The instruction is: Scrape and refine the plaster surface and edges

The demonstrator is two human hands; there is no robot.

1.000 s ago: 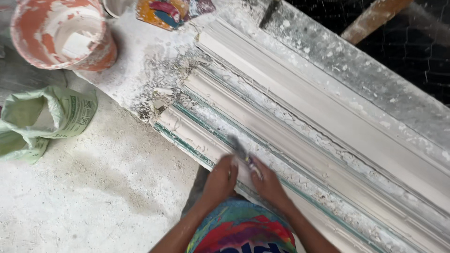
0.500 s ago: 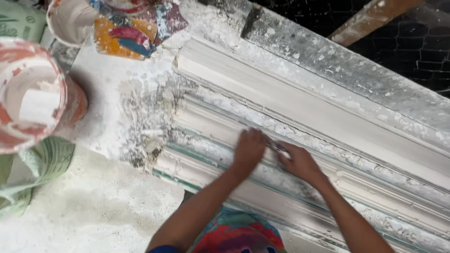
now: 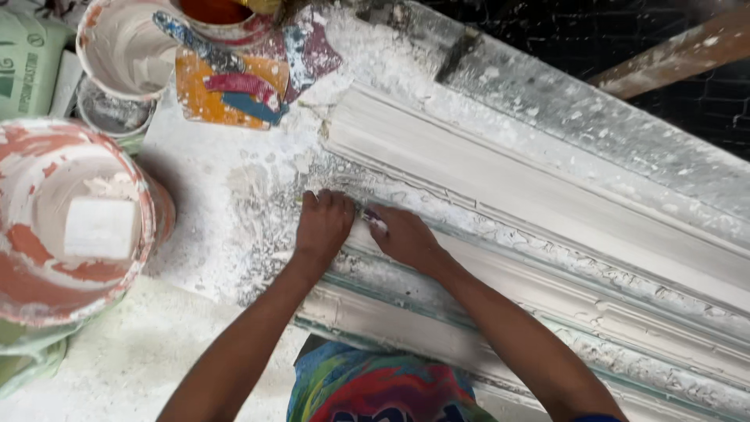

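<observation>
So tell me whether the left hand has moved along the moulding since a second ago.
Yes. The left hand has slid along the plaster moulding toward its end, nearer the red-stained bucket.

From my feed, the worktop (image 3: 211, 195) left of the fingers (image 3: 328, 205) is caked in white plaster dust and crumbs. Further left of the fingers stands a big bucket (image 3: 70, 227) smeared red and white, and above it a smaller white-coated tub (image 3: 125, 47). Up and left of the fingers lies a paint-splashed board (image 3: 226, 90) in orange, red and blue. At the far left edge I see a green sack (image 3: 27, 66). Up and right of the fingers, well apart, a dark mesh (image 3: 625, 31) fills the background, crossed by a slanting wooden beam (image 3: 672, 55). The light is soft and even.
</observation>
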